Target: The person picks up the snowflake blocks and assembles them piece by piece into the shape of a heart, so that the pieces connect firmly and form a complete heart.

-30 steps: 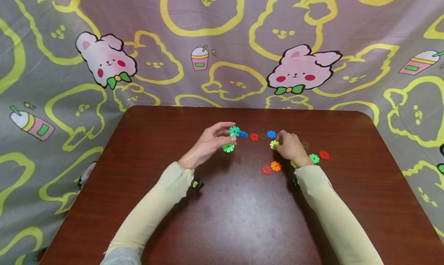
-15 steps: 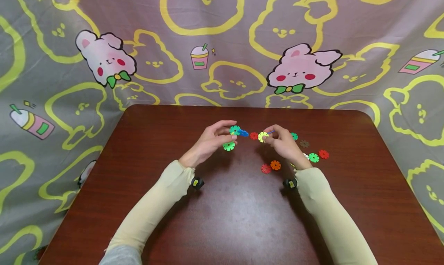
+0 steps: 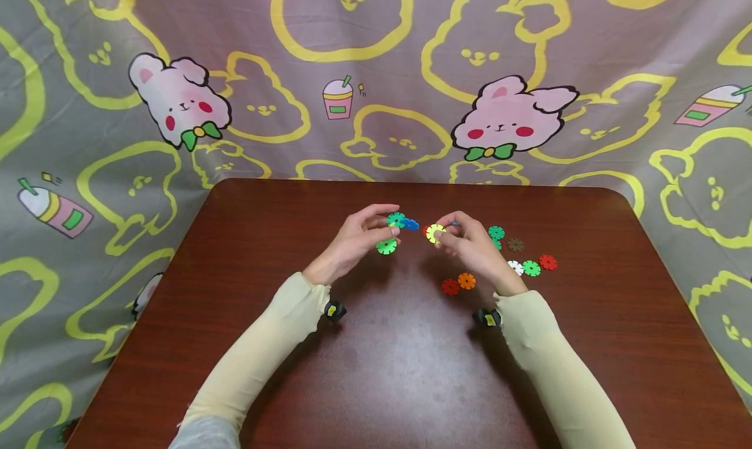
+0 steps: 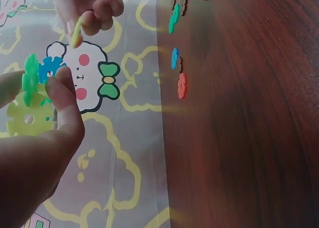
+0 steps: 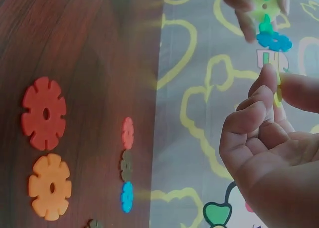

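Note:
My left hand (image 3: 357, 237) grips a small cluster of notched plastic discs joined at their slots, above the table. A green disc (image 3: 397, 220) and a blue disc (image 3: 412, 224) stick out to the right of its fingers, with a light green disc (image 3: 386, 246) below the thumb. The left wrist view also shows a yellow disc (image 4: 19, 119) in this cluster. Between thumb and forefinger, my right hand (image 3: 472, 240) pinches a single yellow disc (image 3: 435, 233). In the right wrist view this disc is edge-on, just short of the blue disc (image 5: 274, 41).
Behind the right hand a red (image 5: 128, 133), a brown (image 5: 125, 165) and a blue disc (image 5: 127, 197) lie in a row. Nearer are a red (image 3: 450, 287) and an orange disc (image 3: 467, 280). Several more, including a white one (image 3: 516, 267), lie at the right. Patterned cloth (image 3: 376, 83) backs the table.
My right hand has picked up the yellow disc and carried it left, close to the blue disc of the cluster. The left hand has stayed almost still.

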Tool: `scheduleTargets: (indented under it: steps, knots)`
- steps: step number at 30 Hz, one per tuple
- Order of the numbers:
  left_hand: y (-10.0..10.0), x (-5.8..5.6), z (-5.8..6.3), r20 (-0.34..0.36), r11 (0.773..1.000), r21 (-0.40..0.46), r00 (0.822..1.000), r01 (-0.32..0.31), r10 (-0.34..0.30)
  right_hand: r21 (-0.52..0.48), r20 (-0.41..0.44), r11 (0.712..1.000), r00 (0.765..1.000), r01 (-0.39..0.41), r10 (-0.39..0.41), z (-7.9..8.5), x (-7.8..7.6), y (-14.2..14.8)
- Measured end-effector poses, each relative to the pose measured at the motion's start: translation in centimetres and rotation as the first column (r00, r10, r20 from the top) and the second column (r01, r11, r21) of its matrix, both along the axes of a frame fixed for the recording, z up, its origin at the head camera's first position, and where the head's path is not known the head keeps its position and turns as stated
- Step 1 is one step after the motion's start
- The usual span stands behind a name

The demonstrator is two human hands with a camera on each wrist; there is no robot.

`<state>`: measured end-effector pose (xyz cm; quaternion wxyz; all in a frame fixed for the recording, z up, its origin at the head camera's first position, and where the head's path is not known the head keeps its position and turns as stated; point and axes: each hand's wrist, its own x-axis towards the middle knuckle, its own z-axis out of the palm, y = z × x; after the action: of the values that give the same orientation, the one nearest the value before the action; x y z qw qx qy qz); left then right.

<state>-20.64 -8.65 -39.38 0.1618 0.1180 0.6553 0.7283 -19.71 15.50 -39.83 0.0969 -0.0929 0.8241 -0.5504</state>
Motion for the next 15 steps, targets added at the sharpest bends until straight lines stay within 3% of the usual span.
scheduleTargets:
  steps: [15]
  knots:
    - [0.12, -0.13, -0.12, 0.0, 1.0, 0.002, 1.0, -0.005, 0.005, -0.017, -0.05, 0.999, 0.998, -0.027, 0.026, 0.54, 0.46, -0.77]
